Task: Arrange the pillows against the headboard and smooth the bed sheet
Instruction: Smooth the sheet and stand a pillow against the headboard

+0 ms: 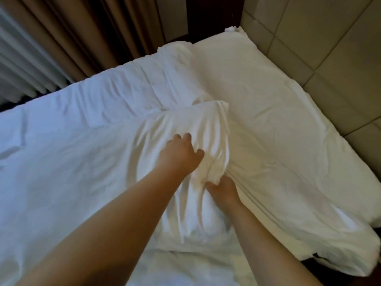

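A white pillow (181, 124) lies crumpled in the middle of the bed, its cover bunched into folds. My left hand (181, 153) grips a fold on top of it, fingers curled into the fabric. My right hand (221, 188) pinches the cover at the pillow's near right edge. A second, larger white pillow (268, 112) lies flat along the padded beige headboard (334, 58) on the right. The white bed sheet (61, 141) is wrinkled across the left of the bed.
Brown curtains (82, 34) and a lighter pleated drape (18, 62) hang beyond the bed's far edge. A dark gap (214, 15) separates the curtains from the headboard. The floor shows dark at the lower right (338, 271).
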A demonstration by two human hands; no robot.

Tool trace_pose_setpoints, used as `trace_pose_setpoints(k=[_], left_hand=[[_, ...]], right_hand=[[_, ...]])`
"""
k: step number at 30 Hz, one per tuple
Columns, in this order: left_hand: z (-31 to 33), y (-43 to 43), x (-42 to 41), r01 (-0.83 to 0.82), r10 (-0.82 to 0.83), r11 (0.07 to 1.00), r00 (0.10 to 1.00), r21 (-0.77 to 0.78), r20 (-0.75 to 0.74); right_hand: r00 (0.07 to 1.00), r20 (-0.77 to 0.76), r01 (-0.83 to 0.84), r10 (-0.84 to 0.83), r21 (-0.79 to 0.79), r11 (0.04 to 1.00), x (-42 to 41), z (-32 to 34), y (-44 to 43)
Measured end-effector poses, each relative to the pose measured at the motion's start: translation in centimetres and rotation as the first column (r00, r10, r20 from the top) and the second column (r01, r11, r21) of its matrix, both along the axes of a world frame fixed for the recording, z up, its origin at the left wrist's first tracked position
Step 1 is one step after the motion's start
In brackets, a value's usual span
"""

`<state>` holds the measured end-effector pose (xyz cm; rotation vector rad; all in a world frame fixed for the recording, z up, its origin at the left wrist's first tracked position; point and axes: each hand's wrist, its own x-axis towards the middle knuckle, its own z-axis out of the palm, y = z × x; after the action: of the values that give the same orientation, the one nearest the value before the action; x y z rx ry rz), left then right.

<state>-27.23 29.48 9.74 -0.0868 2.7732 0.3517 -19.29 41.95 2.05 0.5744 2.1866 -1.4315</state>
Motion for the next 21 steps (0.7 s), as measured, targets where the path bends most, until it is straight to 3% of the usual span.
trace_pose_setpoints(k=[6, 10, 13, 15, 18, 21], left_hand=[[5.1, 0.0, 3.3, -0.19, 0.188, 0.982, 0.978, 0.014, 0.085], [7.9, -4.3, 7.4, -0.337, 0.336, 0.936, 0.941, 0.101, 0.035], [10.1, -9.6, 10.6, -0.323, 0.342, 0.911, 0.939, 0.257, -0.033], [11.3, -12.9, 13.2, -0.334, 0.375, 0.875, 0.926, 0.351, -0.054], [12.4, -16.6, 16.7, -0.42, 0.506, 0.747, 0.862, 0.514, -0.032], [13.7, -19.0, 19.3, -0.477, 0.608, 0.584, 0.793, 0.657, 0.035]], right_hand=[[0.937, -0.114, -0.308, 0.331, 0.18, 0.934, 5.1, 9.5, -7.0], [0.853, -0.18, -0.426, 0.49, 0.302, 0.853, 9.9, 13.7, -11.7], [0.831, -0.234, -0.393, 0.505, 0.394, 0.831, 13.5, 15.1, -14.5], [0.85, -0.297, -0.283, 0.434, 0.438, 0.853, 15.8, 15.3, -15.9], [0.884, -0.344, -0.088, 0.317, 0.543, 0.835, 19.2, 15.4, -17.9], [0.908, -0.284, -0.093, 0.307, 0.579, 0.81, 21.5, 15.8, -19.5]])
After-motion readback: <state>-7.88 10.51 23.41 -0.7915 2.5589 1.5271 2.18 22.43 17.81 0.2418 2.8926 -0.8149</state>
